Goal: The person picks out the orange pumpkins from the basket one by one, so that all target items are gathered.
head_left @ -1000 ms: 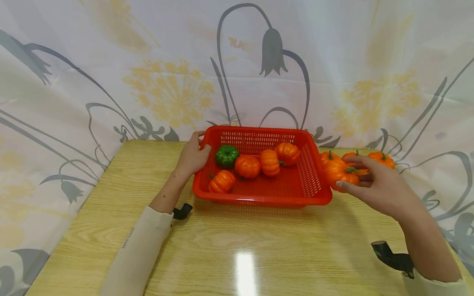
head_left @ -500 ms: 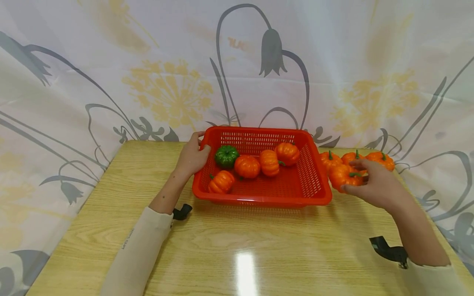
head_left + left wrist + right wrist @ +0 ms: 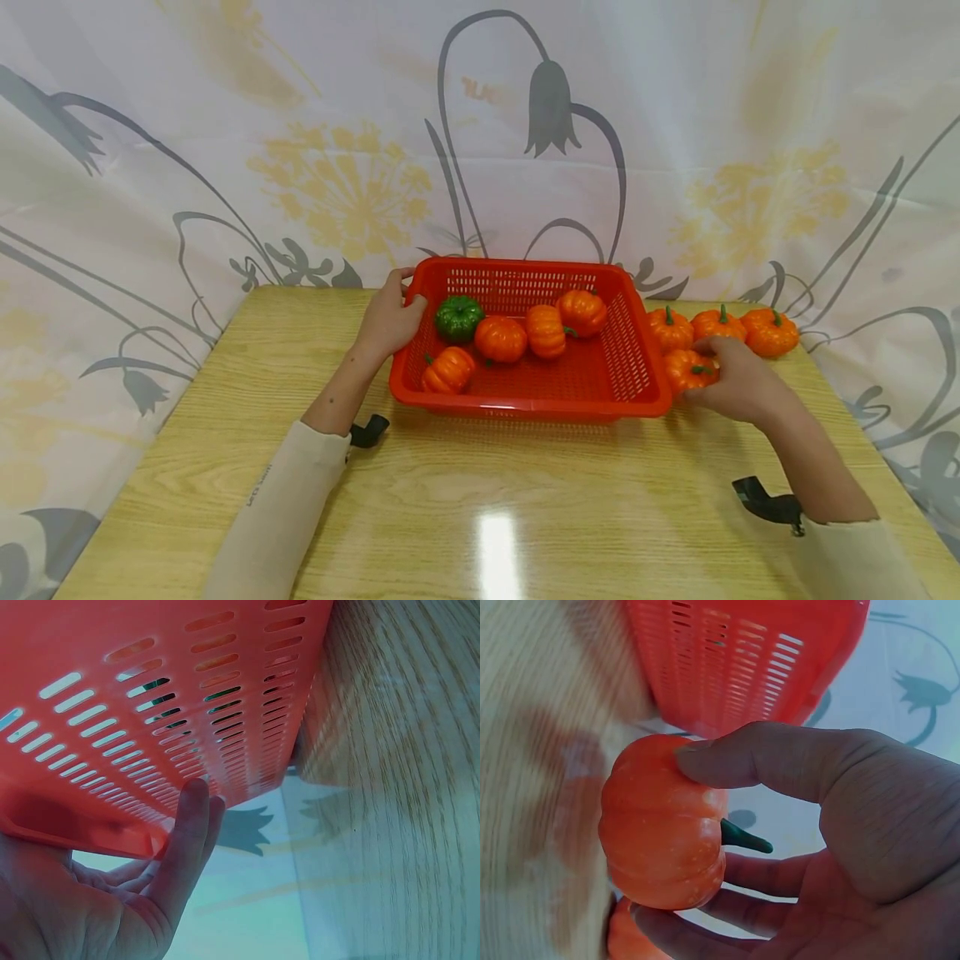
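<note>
My left hand point(image 3: 391, 319) grips the left rim of a red plastic basket point(image 3: 525, 406), thumb over the rim and fingers along the slotted outer wall point(image 3: 142, 761). Inside the basket sit a green toy pumpkin point(image 3: 460, 319) and several orange ones point(image 3: 501, 339). Just outside the basket's right side, my right hand point(image 3: 738, 383) holds an orange toy pumpkin point(image 3: 664, 821) between thumb and fingers, close over the table. Its green stem point(image 3: 746, 836) points toward my palm in the right wrist view.
Behind the held pumpkin, three orange pumpkins point(image 3: 718, 323) stand in a row by the table's back edge. The wooden table point(image 3: 420, 500) meets a flower-printed curtain point(image 3: 337, 125) at the back.
My right hand has moved left and down with the pumpkin, bringing it lower in front of the row, whose pumpkins now show more fully. The left hand and basket have stayed put.
</note>
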`<state>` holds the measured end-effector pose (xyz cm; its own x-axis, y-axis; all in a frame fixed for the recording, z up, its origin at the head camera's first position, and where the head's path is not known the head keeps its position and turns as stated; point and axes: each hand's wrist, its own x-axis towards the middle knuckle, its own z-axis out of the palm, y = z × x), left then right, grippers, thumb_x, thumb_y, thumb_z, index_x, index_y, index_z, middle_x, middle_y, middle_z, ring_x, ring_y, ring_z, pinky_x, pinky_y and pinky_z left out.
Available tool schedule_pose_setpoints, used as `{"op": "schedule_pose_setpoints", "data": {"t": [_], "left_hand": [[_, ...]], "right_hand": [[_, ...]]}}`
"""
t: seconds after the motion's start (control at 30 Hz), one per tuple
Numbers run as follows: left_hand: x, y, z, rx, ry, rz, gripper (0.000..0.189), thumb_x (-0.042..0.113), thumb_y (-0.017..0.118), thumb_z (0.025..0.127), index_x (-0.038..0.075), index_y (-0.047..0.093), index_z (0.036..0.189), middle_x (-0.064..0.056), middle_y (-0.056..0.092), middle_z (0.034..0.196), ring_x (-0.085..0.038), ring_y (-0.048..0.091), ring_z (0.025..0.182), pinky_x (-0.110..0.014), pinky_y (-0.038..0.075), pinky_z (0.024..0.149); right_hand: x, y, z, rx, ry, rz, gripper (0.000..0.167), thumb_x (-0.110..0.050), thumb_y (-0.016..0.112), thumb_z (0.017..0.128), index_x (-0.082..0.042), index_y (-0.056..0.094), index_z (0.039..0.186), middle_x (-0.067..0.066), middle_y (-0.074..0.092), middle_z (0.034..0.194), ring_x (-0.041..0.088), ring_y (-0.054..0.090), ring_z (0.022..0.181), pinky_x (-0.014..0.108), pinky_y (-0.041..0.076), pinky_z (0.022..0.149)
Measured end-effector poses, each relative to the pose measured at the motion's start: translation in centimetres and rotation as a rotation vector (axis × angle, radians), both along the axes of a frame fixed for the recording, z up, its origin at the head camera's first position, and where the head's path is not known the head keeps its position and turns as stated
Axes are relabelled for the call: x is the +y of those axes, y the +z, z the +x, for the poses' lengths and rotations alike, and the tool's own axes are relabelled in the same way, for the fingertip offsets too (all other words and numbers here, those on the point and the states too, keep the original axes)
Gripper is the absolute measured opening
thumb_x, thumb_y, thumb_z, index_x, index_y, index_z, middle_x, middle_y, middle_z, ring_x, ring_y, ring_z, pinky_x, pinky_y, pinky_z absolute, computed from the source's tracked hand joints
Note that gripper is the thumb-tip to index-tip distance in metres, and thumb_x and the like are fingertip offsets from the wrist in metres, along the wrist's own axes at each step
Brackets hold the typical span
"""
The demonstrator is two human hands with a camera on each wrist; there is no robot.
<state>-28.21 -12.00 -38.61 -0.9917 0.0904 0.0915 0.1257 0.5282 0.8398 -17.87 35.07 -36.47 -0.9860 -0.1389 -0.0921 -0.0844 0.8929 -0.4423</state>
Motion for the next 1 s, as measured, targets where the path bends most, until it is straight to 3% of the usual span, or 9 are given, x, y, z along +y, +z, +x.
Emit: {"op": "schedule_pose_setpoints", "data": {"t": [0.6, 1.0], "left_hand": [[0.0, -0.1, 0.0, 0.013, 0.009, -0.016, 0.058, 0.019, 0.048, 0.105, 0.005, 0.038, 0.16, -0.019, 0.061, 0.121, -0.033, 0.072, 0.093, -0.041, 0.064, 0.072], [0.0, 0.0, 0.0, 0.015, 0.008, -0.021, 0.058, 0.019, 0.048, 0.105, 0.005, 0.037, 0.161, -0.018, 0.061, 0.122, -0.032, 0.07, 0.09, -0.038, 0.062, 0.07]], "right_hand": [[-0.3, -1.3, -0.7, -0.012, 0.015, 0.032, 0.075, -0.018, 0.087, 0.079, 0.024, 0.051, 0.132, 0.043, 0.053, 0.131, 0.06, 0.05, 0.12, 0.074, 0.043, 0.103], [0.1, -1.3, -0.8, -0.036, 0.001, 0.027, 0.079, -0.023, 0.084, 0.084, 0.024, 0.048, 0.136, 0.045, 0.053, 0.132, 0.06, 0.053, 0.118, 0.073, 0.046, 0.101]]}}
